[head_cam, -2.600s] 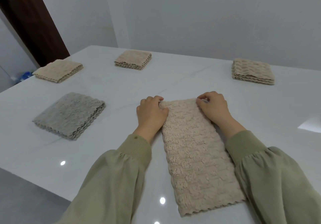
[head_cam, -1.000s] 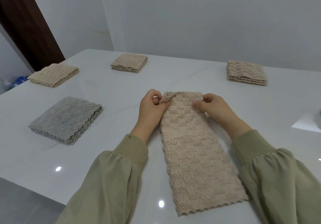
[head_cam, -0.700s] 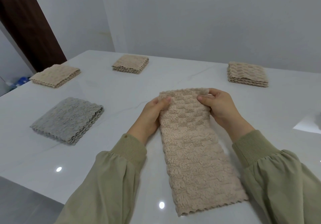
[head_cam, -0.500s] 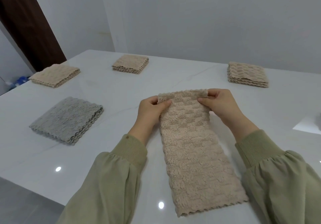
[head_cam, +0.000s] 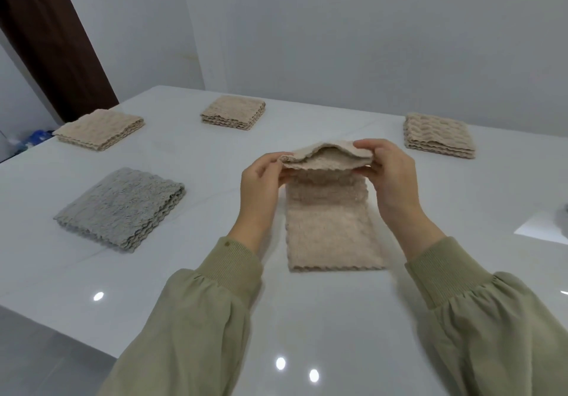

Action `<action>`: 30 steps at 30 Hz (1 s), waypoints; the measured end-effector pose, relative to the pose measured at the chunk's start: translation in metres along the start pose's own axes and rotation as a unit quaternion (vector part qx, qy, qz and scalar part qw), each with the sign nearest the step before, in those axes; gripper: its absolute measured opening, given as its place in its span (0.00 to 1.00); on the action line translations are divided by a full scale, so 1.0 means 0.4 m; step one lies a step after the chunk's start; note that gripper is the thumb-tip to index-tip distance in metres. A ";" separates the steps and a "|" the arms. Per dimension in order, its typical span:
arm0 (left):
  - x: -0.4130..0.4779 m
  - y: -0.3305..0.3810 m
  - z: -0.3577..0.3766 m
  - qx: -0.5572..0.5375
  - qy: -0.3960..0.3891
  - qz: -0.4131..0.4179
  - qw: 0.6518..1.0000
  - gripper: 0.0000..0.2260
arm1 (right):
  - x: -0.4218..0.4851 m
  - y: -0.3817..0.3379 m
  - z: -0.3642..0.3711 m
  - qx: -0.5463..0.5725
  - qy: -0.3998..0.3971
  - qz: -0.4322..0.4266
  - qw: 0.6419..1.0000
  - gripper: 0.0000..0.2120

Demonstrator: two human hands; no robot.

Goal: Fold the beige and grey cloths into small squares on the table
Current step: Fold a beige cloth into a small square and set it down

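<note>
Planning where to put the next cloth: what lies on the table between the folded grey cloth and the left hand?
Nothing: the head view shows only bare white table between the grey cloth and the left hand.

A single head-worn camera is looking forward and down from close above the white table (head_cam: 322, 319), facing the far grey wall (head_cam: 368, 42), with no second view overlapping.
</note>
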State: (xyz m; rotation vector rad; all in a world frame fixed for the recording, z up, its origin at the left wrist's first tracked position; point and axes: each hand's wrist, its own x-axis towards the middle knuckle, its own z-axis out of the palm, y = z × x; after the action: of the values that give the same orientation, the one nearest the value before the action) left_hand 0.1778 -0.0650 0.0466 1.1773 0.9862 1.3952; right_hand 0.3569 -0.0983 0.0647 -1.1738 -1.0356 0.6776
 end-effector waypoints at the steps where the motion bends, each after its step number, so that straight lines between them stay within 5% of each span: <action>1: -0.005 -0.002 0.000 -0.030 -0.012 -0.042 0.999 0.10 | -0.014 0.013 0.004 -0.031 0.024 -0.010 0.999 0.14; 9: -0.059 -0.013 -0.027 0.048 -0.077 -0.130 0.987 0.04 | -0.118 0.066 -0.011 -0.110 0.094 0.021 0.989 0.06; 22: -0.144 0.010 -0.079 0.217 -0.216 -0.102 0.946 0.10 | -0.226 0.050 -0.067 -0.242 0.018 0.039 0.969 0.09; 30: -0.162 0.002 -0.093 0.275 -0.228 -0.067 0.931 0.11 | -0.250 0.047 -0.083 -0.302 -0.020 0.030 0.953 0.07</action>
State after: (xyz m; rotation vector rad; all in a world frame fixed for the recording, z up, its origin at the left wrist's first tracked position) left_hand 0.1414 -0.1285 0.0307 1.7149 1.1198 0.6886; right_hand 0.3482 -0.1934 0.0161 -1.7291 -1.2935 0.4371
